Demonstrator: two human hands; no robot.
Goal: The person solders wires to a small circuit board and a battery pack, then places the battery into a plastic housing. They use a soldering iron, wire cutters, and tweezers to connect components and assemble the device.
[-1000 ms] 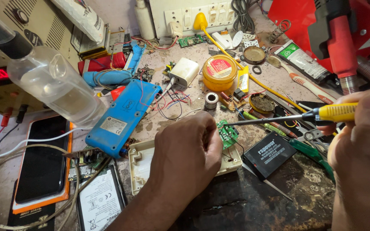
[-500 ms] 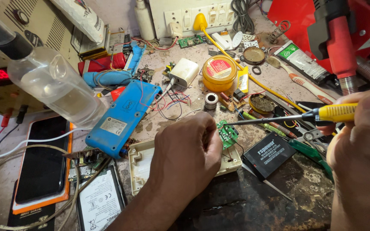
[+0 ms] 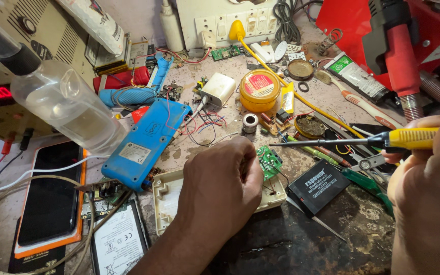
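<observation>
Head camera looks down on a cluttered surface (image 3: 215,102). Left hand (image 3: 225,188) rests curled on a cream plastic casing (image 3: 166,196), pinching a small green circuit board (image 3: 269,162) upright at its corner, seemingly to steady it. Right hand (image 3: 429,178) is closed around a yellow-handled soldering iron (image 3: 408,137), tip just above the board. A blue meter (image 3: 146,142), black battery (image 3: 319,186) and solder reel (image 3: 250,122) crowd close by.

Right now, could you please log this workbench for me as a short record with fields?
Left hand: holds a small green circuit board over a cream plastic case.
Right hand: grip closed on a yellow-handled soldering iron, tip above the board.
Nearby: black battery, blue meter, yellow flux tin, clear bottle.
</observation>
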